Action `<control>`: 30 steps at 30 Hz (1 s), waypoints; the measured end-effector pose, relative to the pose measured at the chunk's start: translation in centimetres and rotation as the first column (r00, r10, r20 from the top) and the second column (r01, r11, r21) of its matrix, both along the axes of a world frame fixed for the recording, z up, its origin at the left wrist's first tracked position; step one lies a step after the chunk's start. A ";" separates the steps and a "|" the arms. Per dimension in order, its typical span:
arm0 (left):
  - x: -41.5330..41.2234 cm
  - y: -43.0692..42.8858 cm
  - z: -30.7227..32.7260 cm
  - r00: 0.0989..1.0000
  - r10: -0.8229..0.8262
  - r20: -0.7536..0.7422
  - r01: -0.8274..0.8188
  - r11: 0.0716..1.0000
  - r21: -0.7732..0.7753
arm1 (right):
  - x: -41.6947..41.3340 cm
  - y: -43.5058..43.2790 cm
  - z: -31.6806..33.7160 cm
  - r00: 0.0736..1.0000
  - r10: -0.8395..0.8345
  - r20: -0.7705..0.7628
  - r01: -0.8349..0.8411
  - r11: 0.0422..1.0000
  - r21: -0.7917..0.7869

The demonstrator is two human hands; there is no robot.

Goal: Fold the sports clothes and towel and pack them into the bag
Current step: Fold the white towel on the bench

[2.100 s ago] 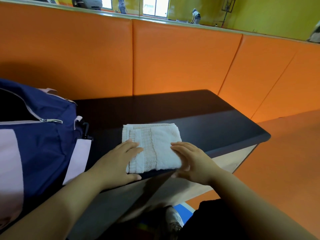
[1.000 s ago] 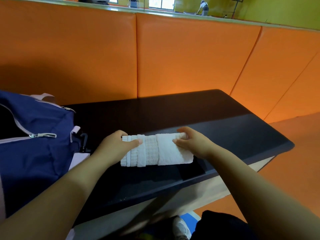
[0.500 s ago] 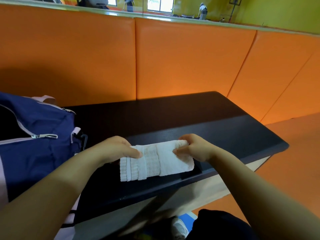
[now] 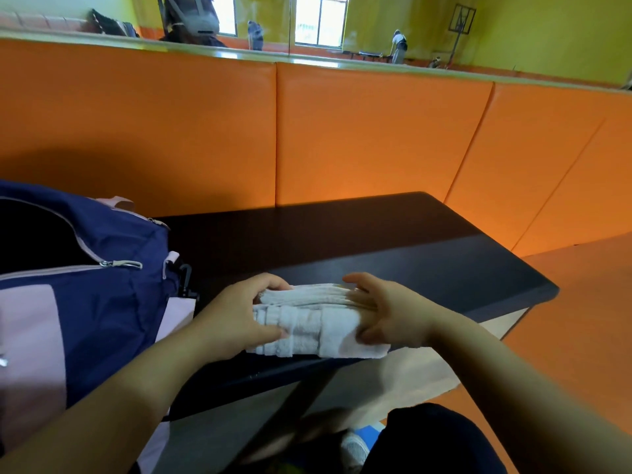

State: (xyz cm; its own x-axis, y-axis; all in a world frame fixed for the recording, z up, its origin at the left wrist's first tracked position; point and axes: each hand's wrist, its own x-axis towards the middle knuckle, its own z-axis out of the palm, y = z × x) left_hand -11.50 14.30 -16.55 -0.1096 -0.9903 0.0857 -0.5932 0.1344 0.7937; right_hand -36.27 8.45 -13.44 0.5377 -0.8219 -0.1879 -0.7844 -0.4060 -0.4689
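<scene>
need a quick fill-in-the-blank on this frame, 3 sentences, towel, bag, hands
1. The folded towel is ____ in colour.
2. The left hand and the right hand grip the towel at opposite ends, over a dark ____.
3. The navy and pink bag sits to the left of the towel with its top zipper ____.

Missing words: white; bench; open

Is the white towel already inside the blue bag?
No, the folded towel sits on the black bench, held between the left hand and right hand, beside the open bag.
</scene>
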 end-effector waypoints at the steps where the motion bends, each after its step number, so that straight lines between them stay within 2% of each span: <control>1: 0.0 0.3 0.0 0.999 -0.010 0.036 0.012 0.999 -0.044 | 0.2 0.4 0.2 0.997 0.024 -0.067 -0.027 0.999 -0.044; 4: -0.2 1.1 -0.1 0.989 -0.021 0.149 0.046 0.986 -0.162 | 1.1 1.7 0.3 0.964 0.071 -0.256 -0.136 0.959 -0.247; 7: -0.1 1.7 -0.4 0.986 -0.037 0.163 0.072 0.974 -0.215 | 1.8 2.7 -0.5 0.944 0.082 -0.319 -0.196 0.918 -0.345; 14: 0.8 2.5 -1.0 0.977 -0.043 0.210 0.091 0.970 -0.225 | 1.8 3.9 -1.6 0.974 0.137 -0.179 -0.207 0.858 -0.470; 18: 1.2 3.4 -0.1 0.909 -0.034 0.414 0.091 0.989 -0.119 | 2.1 4.2 -1.9 0.961 0.225 -0.159 -0.276 0.813 -0.512; 19: 1.4 3.6 0.1 0.905 -0.028 0.425 0.086 0.989 -0.117 | 2.2 4.2 -1.8 0.960 0.230 -0.157 -0.278 0.815 -0.508; 24: 3.2 4.2 1.2 0.924 -0.012 0.382 0.138 0.943 -0.304 | 4.1 4.4 0.1 0.951 0.262 -0.164 -0.309 0.813 -0.493; 26: 4.1 4.8 2.2 0.943 0.001 0.332 0.121 0.931 -0.345 | 5.2 4.7 1.0 0.943 0.275 -0.186 -0.332 0.792 -0.512; 30: 7.2 6.5 4.8 0.936 0.093 0.340 0.054 0.915 -0.400 | 8.6 4.9 2.6 0.937 0.313 -0.155 -0.343 0.741 -0.577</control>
State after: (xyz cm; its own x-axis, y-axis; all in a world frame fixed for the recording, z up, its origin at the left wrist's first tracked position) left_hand -4.25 20.79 -11.75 -0.1863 -0.8824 0.4321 -0.8244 0.3796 0.4197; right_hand -27.69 13.39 -10.83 0.7979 -0.5528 0.2404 -0.5653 -0.8246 -0.0199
